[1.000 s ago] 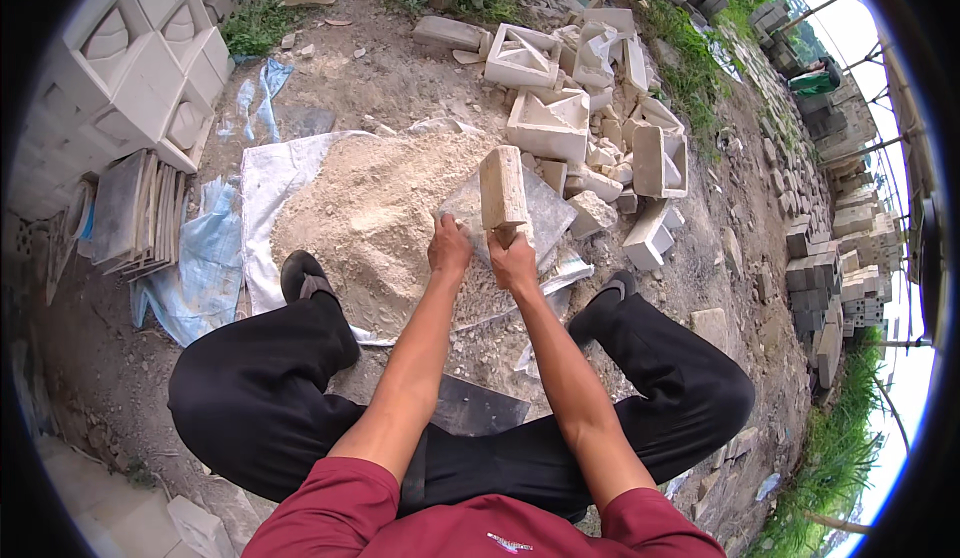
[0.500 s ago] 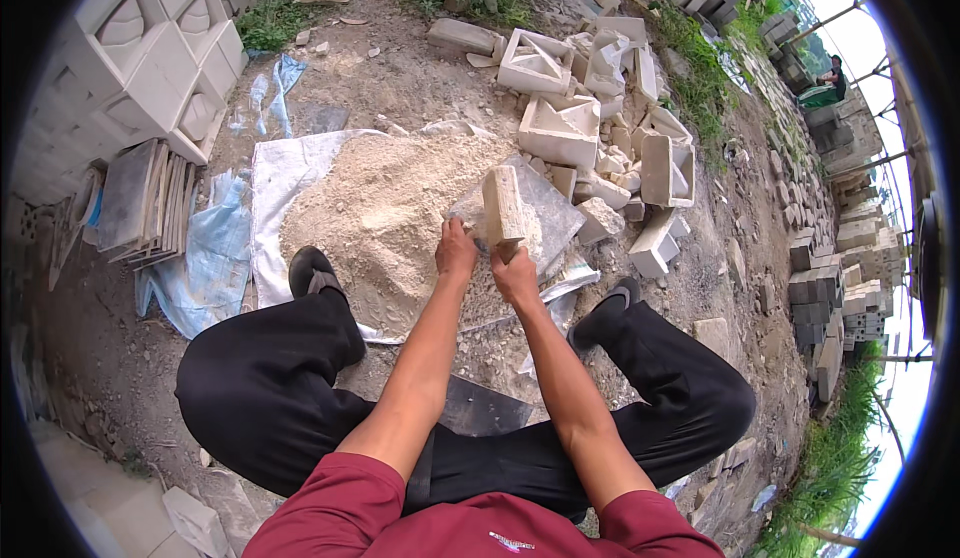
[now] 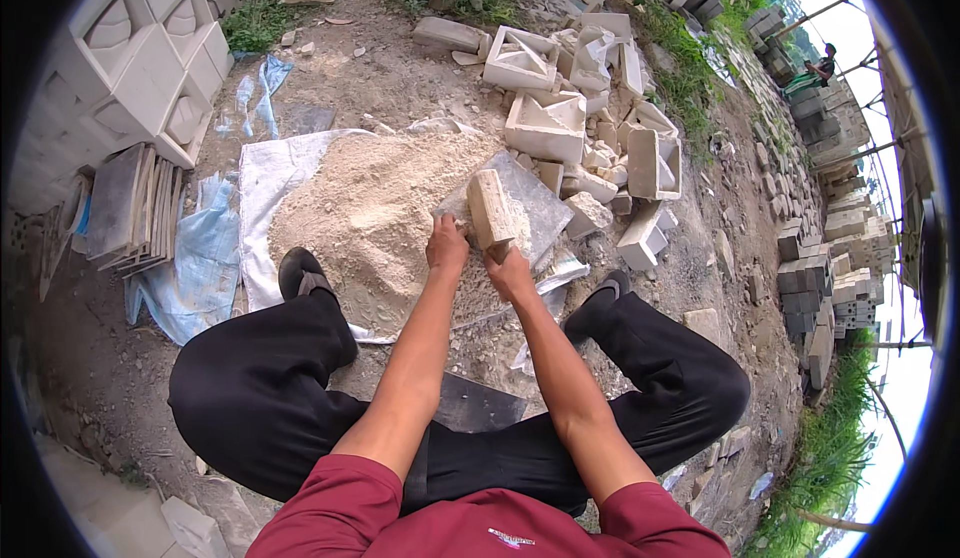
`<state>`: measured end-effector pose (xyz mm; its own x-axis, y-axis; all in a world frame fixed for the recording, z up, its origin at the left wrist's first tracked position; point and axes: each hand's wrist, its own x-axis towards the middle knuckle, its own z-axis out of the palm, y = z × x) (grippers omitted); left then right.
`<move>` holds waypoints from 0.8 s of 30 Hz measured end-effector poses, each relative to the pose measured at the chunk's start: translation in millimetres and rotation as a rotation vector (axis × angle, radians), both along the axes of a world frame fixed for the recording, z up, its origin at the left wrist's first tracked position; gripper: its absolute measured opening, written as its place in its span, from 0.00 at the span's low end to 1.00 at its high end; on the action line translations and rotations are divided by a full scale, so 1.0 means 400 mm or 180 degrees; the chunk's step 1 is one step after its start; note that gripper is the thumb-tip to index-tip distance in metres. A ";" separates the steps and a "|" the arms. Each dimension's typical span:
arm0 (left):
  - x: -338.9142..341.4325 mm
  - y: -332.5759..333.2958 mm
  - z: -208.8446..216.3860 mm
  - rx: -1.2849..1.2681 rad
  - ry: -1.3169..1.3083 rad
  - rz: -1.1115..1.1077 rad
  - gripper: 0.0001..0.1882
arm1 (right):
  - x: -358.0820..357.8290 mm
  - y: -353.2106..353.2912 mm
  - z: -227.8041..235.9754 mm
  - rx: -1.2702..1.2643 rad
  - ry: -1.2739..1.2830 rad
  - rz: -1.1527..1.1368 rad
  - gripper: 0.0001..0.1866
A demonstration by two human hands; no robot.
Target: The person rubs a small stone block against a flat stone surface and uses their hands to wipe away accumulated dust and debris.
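My right hand [image 3: 512, 276] is closed round the short handle of a wooden mallet, its pale, dusty block head [image 3: 490, 211] over a grey slab [image 3: 540, 201]. Just left of the mallet, my left hand [image 3: 447, 248] has its fingers bent together at the slab's edge. What they pinch, if anything, is too small and dusty to make out. A broad heap of pale crushed grit [image 3: 350, 193] spreads left of the slab, on a white woven sheet [image 3: 258, 183]. The mallet head hides part of the slab and the grit on it.
Broken pale blocks [image 3: 545, 126] and rubble lie beyond the slab on the right. Stacked moulded blocks [image 3: 150, 58] stand at left, near leaning thin boards [image 3: 135, 203] and blue plastic [image 3: 195, 268]. A dark plate [image 3: 475, 405] lies between my legs. Another person [image 3: 825, 66] is far right.
The whole view has shifted slightly. The mallet head leans a little more to the left; both hands keep nearly the same places by the slab.
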<state>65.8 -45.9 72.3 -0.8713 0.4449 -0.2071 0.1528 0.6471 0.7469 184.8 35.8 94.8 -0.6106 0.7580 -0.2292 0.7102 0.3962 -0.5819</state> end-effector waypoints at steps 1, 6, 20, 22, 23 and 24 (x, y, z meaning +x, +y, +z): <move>-0.003 0.000 0.004 -0.0048 -0.0036 -0.0026 0.16 | 0.000 0.009 -0.005 0.0034 -0.0098 0.0066 0.30; -0.004 -0.013 -0.002 -0.0040 -0.0018 0.0000 0.16 | -0.005 0.063 0.023 0.0125 -0.0231 -0.0068 0.29; -0.134 -0.089 0.007 0.0421 0.0134 0.1198 0.18 | -0.012 -0.065 0.018 0.0298 -0.0501 -0.0470 0.28; -0.187 -0.077 0.035 0.0676 0.0359 0.1402 0.17 | -0.055 -0.114 0.013 0.0054 -0.0339 -0.0428 0.28; -0.201 -0.070 0.048 0.0800 0.0470 0.1496 0.17 | -0.069 -0.140 0.009 -0.0132 -0.0183 -0.0318 0.29; -0.213 -0.070 0.061 0.0916 0.0536 0.1527 0.17 | -0.086 -0.169 0.011 -0.0352 -0.0019 -0.0194 0.29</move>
<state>-19.2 -73.9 96.8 -0.9997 0.0103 0.0225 0.0247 0.4480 0.8937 150.3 -31.9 99.1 -0.5627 0.7635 -0.3169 0.7345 0.2858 -0.6155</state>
